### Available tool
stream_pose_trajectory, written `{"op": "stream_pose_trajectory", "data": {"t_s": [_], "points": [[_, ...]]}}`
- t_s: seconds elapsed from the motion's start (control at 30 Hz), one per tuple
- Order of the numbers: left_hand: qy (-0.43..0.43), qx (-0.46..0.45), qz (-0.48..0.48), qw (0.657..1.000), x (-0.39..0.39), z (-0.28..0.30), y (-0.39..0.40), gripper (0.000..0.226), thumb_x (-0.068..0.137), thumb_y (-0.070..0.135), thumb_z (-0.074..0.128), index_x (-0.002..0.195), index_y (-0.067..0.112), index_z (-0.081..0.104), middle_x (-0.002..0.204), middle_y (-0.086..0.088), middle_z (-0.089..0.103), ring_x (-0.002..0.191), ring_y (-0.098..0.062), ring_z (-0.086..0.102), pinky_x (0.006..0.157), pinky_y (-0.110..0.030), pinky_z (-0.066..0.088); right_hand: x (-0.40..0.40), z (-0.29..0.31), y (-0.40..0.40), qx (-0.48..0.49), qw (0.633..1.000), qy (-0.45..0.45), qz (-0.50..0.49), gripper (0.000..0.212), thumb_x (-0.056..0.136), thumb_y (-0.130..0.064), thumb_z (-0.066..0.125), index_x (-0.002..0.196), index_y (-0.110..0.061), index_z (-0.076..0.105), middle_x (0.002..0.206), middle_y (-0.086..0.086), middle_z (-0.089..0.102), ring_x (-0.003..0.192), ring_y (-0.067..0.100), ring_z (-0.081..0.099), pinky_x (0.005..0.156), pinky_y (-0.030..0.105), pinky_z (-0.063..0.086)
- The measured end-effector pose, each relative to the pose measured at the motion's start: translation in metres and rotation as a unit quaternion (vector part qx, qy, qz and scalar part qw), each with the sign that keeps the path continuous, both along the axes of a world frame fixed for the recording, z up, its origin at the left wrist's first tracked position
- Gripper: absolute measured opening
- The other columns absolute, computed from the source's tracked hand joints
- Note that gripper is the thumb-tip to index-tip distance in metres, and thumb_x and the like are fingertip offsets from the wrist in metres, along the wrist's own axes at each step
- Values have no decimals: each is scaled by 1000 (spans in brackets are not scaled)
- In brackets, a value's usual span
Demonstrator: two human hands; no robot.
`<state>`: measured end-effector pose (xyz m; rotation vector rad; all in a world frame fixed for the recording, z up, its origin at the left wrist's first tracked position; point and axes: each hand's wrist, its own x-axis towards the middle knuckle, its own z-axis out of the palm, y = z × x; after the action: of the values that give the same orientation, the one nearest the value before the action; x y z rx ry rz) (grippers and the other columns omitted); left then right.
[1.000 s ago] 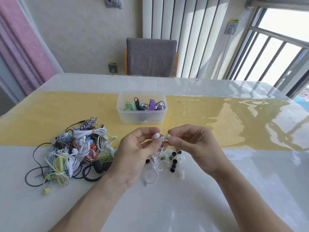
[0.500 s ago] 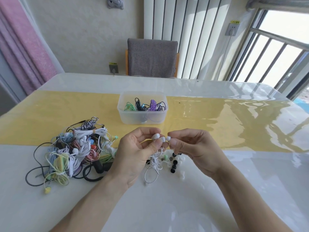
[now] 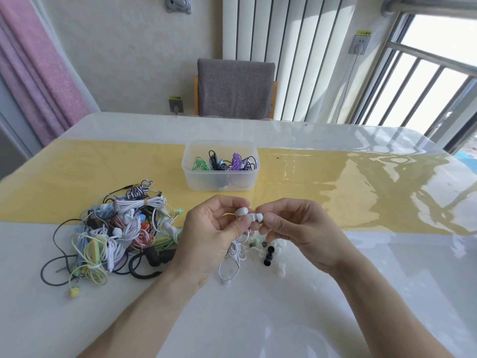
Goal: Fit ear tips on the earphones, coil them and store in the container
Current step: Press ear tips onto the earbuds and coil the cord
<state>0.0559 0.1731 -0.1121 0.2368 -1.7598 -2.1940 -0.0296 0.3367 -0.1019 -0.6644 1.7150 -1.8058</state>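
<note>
My left hand (image 3: 214,236) pinches a pair of white earphones (image 3: 242,212) by the earbuds above the table, and their cable hangs down to the tabletop. My right hand (image 3: 296,228) pinches a white ear tip (image 3: 259,217) against one earbud. Loose ear tips (image 3: 268,251), black, white and green, lie scattered under my hands. A clear plastic container (image 3: 191,174) stands on the yellow runner beyond my hands and holds coiled green, black and purple earphones.
A tangled pile of earphones (image 3: 113,233) in several colours lies at the left of my left hand. A grey chair (image 3: 235,89) stands at the table's far edge. The glossy table (image 3: 335,293) reaches to the window at the right.
Both hands stay together at the same spot. The fingers of my right hand have shifted slightly on the ear tip against the earbud.
</note>
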Motion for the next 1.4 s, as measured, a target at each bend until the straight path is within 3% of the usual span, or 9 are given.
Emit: {"op": "stream_pose_trajectory", "data": {"t_s": [0.3, 0.47, 0.57, 0.67, 0.8, 0.93, 1.17, 1.3, 1.4], "points": [[-4, -43, 0, 999, 1, -2, 0, 20, 82, -12, 67, 93, 4, 65, 80, -8, 73, 72, -23, 71, 68, -26, 55, 0, -2, 0, 7, 999, 42, -10, 14, 76, -17, 78, 86, -7, 79, 89, 19, 76, 78, 27, 68, 70, 31, 54], [9, -121, 36, 992, 2, -1, 1, 25, 82, -15, 66, 88, 9, 66, 78, -4, 73, 71, -22, 72, 72, -36, 60, 3, -1, -1, 15, 998, 54, -9, 13, 75, -19, 78, 85, -10, 80, 86, 14, 77, 72, 21, 67, 72, 32, 55], [15, -156, 56, 986, 3, -1, 4, 28, 81, -15, 67, 84, 13, 66, 76, -2, 72, 67, -17, 71, 66, -28, 58, 6, 0, -2, 11, 998, 54, -11, 11, 74, -20, 78, 84, -16, 82, 85, 12, 78, 74, 22, 69, 76, 35, 57], [15, -169, 74, 983, 3, 1, 5, 30, 80, -15, 68, 81, 15, 66, 75, -1, 72, 64, -14, 70, 62, -25, 56, 8, -2, -4, 6, 997, 69, -22, 6, 77, -15, 78, 82, -16, 81, 83, 10, 78, 72, 19, 69, 73, 30, 56], [3, -127, 61, 990, 4, 2, 1, 29, 80, -17, 67, 80, 12, 66, 71, -3, 72, 64, -20, 71, 63, -46, 56, 10, -3, -5, -4, 995, 97, -23, 6, 82, -8, 76, 87, -6, 78, 84, 13, 78, 77, 24, 72, 74, 33, 56], [-2, -73, 30, 997, 4, 3, -2, 25, 80, -20, 64, 82, 5, 64, 69, -5, 71, 61, -22, 70, 60, -28, 56, 8, -5, -6, -28, 993, 115, -16, 6, 82, -5, 74, 87, -3, 77, 82, 14, 77, 78, 24, 75, 73, 26, 55], [-23, -5, -6, 1000, 3, 5, -4, 21, 81, -19, 62, 82, 1, 62, 69, -9, 68, 57, -21, 67, 56, -23, 53, 7, -7, -5, -33, 990, 134, -7, 7, 81, -1, 75, 88, 1, 76, 81, 10, 77, 74, 19, 74, 71, 22, 55], [-34, 44, -19, 998, 5, 7, -3, 18, 81, -18, 61, 82, 0, 62, 68, -9, 67, 53, -19, 64, 54, -22, 52, 7, -8, -6, -18, 985, 170, -11, 11, 78, -23, 79, 87, -16, 81, 83, -1, 76, 80, 24, 69, 69, 40, 54], [-42, 65, -32, 997, 4, 9, -1, 16, 81, -17, 60, 83, -1, 61, 67, -8, 66, 53, -18, 63, 53, -23, 52, 5, -8, -6, -16, 976, 216, -23, 9, 76, -37, 81, 84, -33, 81, 80, -4, 60, 84, 27, 55, 65, 52, 49]]}}
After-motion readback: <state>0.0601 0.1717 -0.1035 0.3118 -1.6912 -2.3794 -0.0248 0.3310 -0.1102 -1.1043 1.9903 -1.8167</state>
